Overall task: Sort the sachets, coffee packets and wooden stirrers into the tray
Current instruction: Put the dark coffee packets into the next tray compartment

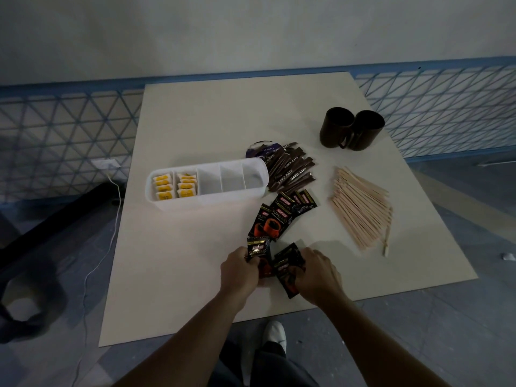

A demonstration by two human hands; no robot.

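A white divided tray (208, 195) stands left of centre on the table; yellow sachets (175, 185) fill its two left compartments, the others hold nothing. My left hand (238, 270) grips a black coffee packet (258, 248) near the front edge. My right hand (317, 273) grips another black coffee packet (287, 270) beside it. More black coffee packets (282, 216) lie just beyond. Brown stick sachets (291, 173) are piled right of the tray. Wooden stirrers (361, 206) lie fanned out on the right.
Two dark mugs (351, 129) stand at the back right of the cream table (181, 261). A blue mesh fence (446, 107) runs behind. A white cable (111, 219) hangs at the left, and my shoe (275, 335) shows below the table's front edge.
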